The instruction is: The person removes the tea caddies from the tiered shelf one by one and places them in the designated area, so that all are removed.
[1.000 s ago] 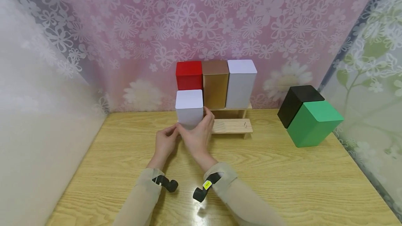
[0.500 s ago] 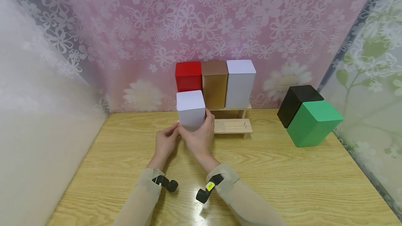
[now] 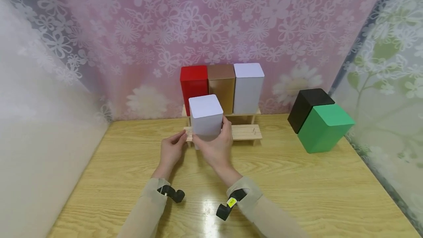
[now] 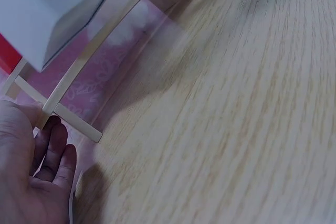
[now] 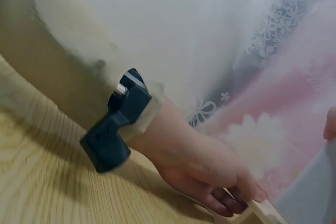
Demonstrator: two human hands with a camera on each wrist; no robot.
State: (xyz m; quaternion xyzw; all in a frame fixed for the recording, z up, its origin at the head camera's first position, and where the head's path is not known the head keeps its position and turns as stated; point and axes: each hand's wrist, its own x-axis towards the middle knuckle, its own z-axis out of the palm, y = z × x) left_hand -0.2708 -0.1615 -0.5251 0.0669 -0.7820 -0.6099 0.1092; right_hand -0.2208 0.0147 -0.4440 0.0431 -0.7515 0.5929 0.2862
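Note:
My right hand [image 3: 216, 150] grips a white box [image 3: 206, 120] by its lower part, thumb on the left and fingers on the right. The box leans slightly and overlaps the lower step of a two-step wooden stand [image 3: 246, 132]. In the left wrist view the underside of the white box [image 4: 31, 30] hangs above the step's front edge [image 4: 86, 53]. My left hand [image 3: 170, 153] pinches the left end of that step, thumb on top and fingers beneath. Behind, a red box [image 3: 193, 83], a gold-brown box [image 3: 222, 87] and another white box [image 3: 248, 89] stand on the upper step.
A black box [image 3: 308, 107] and a green box [image 3: 325, 127] stand side by side at the right of the wood-grain table [image 3: 290, 186]. A pink floral curtain [image 3: 205, 21] hangs close behind the stand. A pale wall covering [image 3: 43, 131] borders the left side.
My right hand has moved the white box to the right and slightly tilted it, uncovering the lower step's left end. My left hand stays at that end. The head view has shifted slightly.

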